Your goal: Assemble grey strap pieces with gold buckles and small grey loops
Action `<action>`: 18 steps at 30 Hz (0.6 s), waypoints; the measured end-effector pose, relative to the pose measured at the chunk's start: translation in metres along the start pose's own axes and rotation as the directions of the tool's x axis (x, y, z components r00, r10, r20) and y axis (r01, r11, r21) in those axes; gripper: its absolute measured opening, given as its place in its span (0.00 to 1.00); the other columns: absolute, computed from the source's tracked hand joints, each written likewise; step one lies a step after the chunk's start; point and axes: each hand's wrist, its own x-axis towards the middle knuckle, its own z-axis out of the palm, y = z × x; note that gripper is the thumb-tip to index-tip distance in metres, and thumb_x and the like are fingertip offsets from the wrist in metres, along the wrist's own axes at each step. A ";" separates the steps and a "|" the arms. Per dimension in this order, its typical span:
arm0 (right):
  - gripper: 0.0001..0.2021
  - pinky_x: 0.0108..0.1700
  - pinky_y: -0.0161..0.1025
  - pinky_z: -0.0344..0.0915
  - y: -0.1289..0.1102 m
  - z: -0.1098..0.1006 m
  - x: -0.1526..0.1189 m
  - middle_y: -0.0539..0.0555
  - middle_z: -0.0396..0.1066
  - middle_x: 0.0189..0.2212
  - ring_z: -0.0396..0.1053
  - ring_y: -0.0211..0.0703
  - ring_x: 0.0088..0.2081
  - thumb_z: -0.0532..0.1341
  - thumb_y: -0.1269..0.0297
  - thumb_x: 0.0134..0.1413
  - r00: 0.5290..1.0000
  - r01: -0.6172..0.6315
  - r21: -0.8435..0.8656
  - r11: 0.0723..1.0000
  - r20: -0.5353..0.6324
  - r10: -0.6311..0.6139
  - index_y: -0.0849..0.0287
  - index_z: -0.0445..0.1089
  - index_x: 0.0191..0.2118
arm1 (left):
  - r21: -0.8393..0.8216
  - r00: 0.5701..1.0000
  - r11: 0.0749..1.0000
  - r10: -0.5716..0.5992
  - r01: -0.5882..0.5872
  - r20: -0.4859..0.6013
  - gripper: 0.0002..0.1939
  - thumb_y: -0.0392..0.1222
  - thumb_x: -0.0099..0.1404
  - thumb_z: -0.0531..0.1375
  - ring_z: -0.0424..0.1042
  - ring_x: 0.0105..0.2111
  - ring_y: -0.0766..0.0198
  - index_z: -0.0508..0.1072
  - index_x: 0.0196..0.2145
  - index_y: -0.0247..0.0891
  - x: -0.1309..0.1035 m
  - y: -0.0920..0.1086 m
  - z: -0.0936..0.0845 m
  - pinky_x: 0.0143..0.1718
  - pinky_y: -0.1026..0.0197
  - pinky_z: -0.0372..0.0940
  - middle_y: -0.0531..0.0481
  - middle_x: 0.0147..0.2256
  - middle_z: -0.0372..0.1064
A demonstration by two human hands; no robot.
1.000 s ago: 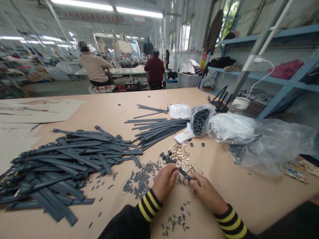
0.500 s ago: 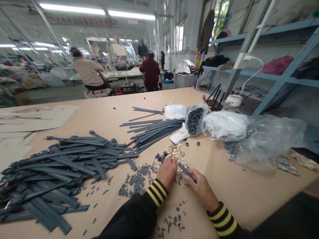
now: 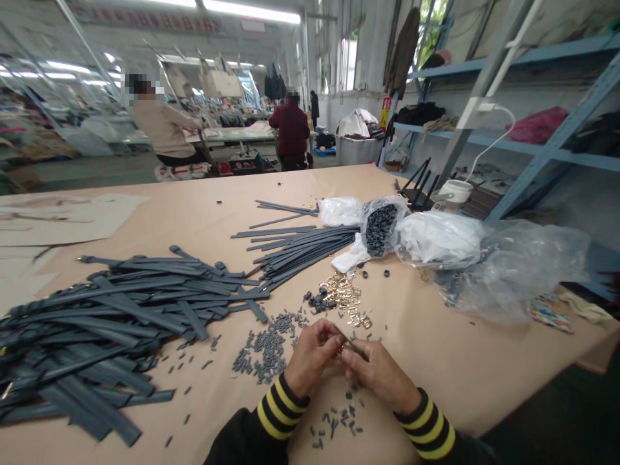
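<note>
My right hand [image 3: 375, 371] is closed on a dark grey strap [image 3: 352, 342], which slants up and left from its fingers. My left hand [image 3: 312, 356] meets it at the strap's end, thumb and fingers pinched. A small shiny piece, apparently a gold buckle [image 3: 341, 347], shows between the fingertips, mostly hidden. Just beyond the hands lies a pile of gold buckles [image 3: 345, 290], with several black loops [image 3: 317, 300] at its left. Many small grey pieces [image 3: 266, 349] are heaped left of my left hand, and others [image 3: 336, 423] are scattered nearer me.
A large heap of grey straps [image 3: 130, 310] covers the table's left side. Thinner straps [image 3: 305, 252] lie farther back beside a plastic bag of black loops [image 3: 381, 229]. Clear plastic bags [image 3: 523, 271] and a white tub [image 3: 453, 194] stand right. Two people sit beyond the table.
My left hand has drawn back from the gold buckles toward me and met the strap's end. My right hand has shifted slightly left with the strap. The buckle pile is now uncovered.
</note>
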 end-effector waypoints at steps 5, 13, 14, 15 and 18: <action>0.18 0.26 0.30 0.57 -0.006 0.005 0.000 0.47 0.61 0.16 0.58 0.31 0.19 0.49 0.57 0.56 0.998 0.049 -0.071 0.996 -0.029 -0.051 0.62 0.61 0.21 | -0.011 1.000 1.000 0.022 -0.022 0.022 0.11 0.45 0.53 0.59 0.62 0.19 0.71 0.66 0.25 0.32 -0.003 -0.004 -0.003 0.23 0.68 0.57 0.53 0.20 0.65; 0.17 0.27 0.30 0.57 -0.014 0.007 -0.008 0.46 0.58 0.16 0.57 0.32 0.20 0.48 0.59 0.57 0.997 0.080 -0.122 0.989 0.004 -0.081 0.61 0.59 0.21 | 0.066 0.999 0.998 -0.018 0.015 0.038 0.14 0.49 0.56 0.55 0.55 0.15 0.74 0.62 0.23 0.35 -0.007 -0.010 -0.003 0.17 0.70 0.51 0.58 0.17 0.57; 0.17 0.27 0.30 0.57 -0.015 0.006 -0.008 0.46 0.58 0.16 0.58 0.32 0.20 0.49 0.59 0.57 0.997 0.082 -0.123 0.989 -0.007 -0.083 0.61 0.59 0.20 | 0.101 1.000 0.995 -0.009 0.006 0.028 0.14 0.50 0.57 0.54 0.54 0.15 0.74 0.62 0.23 0.35 -0.007 -0.009 -0.003 0.16 0.70 0.50 0.58 0.16 0.57; 0.17 0.28 0.30 0.57 -0.016 0.005 -0.009 0.46 0.58 0.15 0.58 0.32 0.20 0.49 0.59 0.56 0.996 0.079 -0.125 0.989 -0.021 -0.082 0.61 0.58 0.20 | 0.134 1.000 0.991 -0.001 -0.003 0.024 0.15 0.50 0.57 0.53 0.53 0.14 0.74 0.62 0.23 0.35 -0.008 -0.008 -0.002 0.16 0.70 0.49 0.58 0.16 0.56; 0.16 0.27 0.30 0.56 -0.017 0.002 -0.011 0.45 0.57 0.15 0.57 0.32 0.20 0.49 0.58 0.56 0.997 0.056 -0.136 0.989 -0.048 -0.063 0.61 0.59 0.22 | 0.189 0.999 0.981 0.034 -0.041 0.041 0.15 0.49 0.59 0.50 0.52 0.14 0.74 0.62 0.23 0.36 -0.012 -0.006 0.002 0.16 0.70 0.49 0.59 0.14 0.55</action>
